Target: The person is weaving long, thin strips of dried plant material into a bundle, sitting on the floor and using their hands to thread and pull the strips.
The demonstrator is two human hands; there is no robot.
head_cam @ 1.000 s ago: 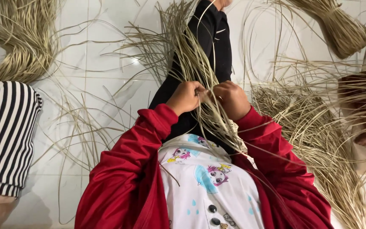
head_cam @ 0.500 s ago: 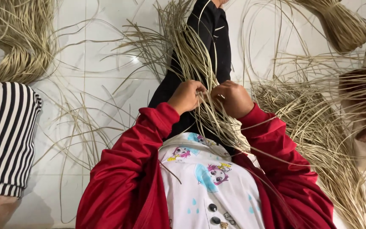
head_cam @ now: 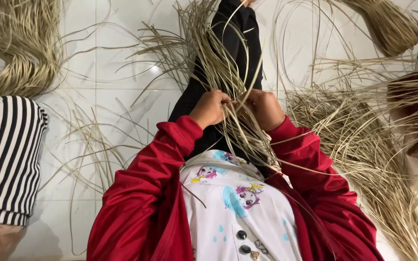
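Both of your hands were closed on the same bunch of dry straw strands (head_cam: 228,87) above your lap: your left hand (head_cam: 210,108) fisted around them, your right hand (head_cam: 265,108) pinching them just beside it. More loose straw (head_cam: 359,145) lay on the white tiled floor (head_cam: 112,96) to your right.

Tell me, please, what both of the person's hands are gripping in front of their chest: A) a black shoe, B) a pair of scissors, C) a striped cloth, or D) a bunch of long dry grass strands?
D: the left hand and the right hand are both closed on a bunch of pale dry grass strands that fans out above the fists.
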